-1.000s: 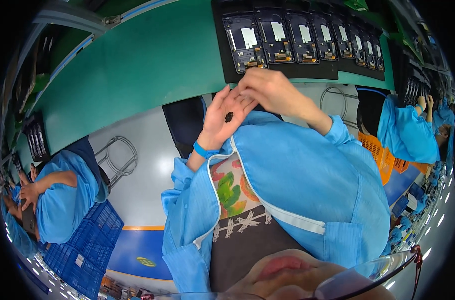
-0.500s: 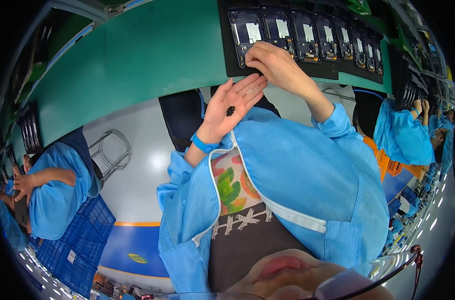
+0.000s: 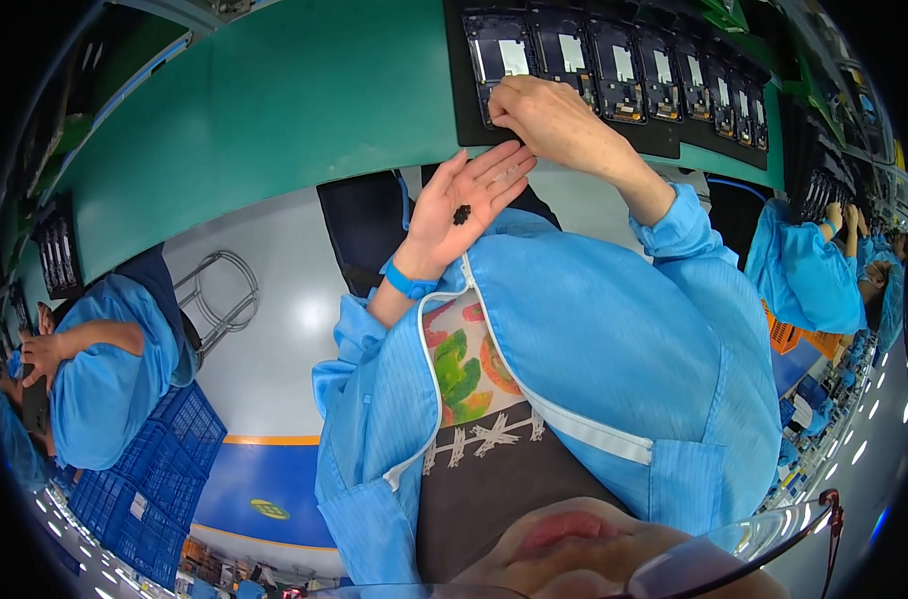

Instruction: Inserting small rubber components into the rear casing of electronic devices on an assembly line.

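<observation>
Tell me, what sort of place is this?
Probably an electronics factory: a row of opened, phone-like devices lies along a long green bench, blue-clad workers are busy to the left and right, and blue crates are stacked at left.

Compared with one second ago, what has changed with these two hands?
The right hand moved away from the left hand, forward to the leftmost open phone housing; whether it holds anything is hidden. The left hand stayed palm-up, with the small black parts in it.
</observation>
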Available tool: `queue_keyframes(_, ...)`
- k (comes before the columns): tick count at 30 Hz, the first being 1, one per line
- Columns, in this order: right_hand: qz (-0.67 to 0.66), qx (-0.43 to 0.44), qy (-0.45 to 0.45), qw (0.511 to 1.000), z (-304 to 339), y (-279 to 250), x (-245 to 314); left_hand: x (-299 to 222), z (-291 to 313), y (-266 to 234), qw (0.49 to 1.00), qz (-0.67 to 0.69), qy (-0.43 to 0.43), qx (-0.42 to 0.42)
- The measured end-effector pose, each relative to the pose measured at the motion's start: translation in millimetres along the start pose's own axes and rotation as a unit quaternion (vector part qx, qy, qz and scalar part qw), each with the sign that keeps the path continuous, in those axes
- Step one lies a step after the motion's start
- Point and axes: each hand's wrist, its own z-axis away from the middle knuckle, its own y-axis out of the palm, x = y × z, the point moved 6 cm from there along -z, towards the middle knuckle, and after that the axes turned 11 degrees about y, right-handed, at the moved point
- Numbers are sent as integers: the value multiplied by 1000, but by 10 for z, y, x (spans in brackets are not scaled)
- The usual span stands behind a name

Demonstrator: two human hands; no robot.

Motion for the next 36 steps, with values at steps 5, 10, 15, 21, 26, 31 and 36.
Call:
queue_keyframes(5, 4, 30, 6, 1000, -74, 46, -43, -7, 22, 2, 1000, -8, 4, 2)
queue_keyframes(10, -53, 75, 51, 994, -252, -21, -161, -27, 11, 101, 1000, -7, 4, 19)
queue_keyframes(15, -44, 35, 67, 996, -176, -60, -104, -32, 11, 133, 1000, -7, 2, 25)
queue_keyframes(21, -219, -60, -19, 974, 535, -94, 405, -76, -21, 231, 997, -72, 15, -15)
queue_keyframes(26, -216, -160, 13, 963, 901, -137, 402, 125, -179, 468, 998, -54, -11, 42)
queue_keyframes(31, -126, -227, -74, 963, 1055, -86, 368, 317, -215, 470, 998, -51, -42, 6)
queue_keyframes(36, -118, -200, -53, 971, 1170, -69, 308, 462, -253, 540, 995, -78, -60, 4)
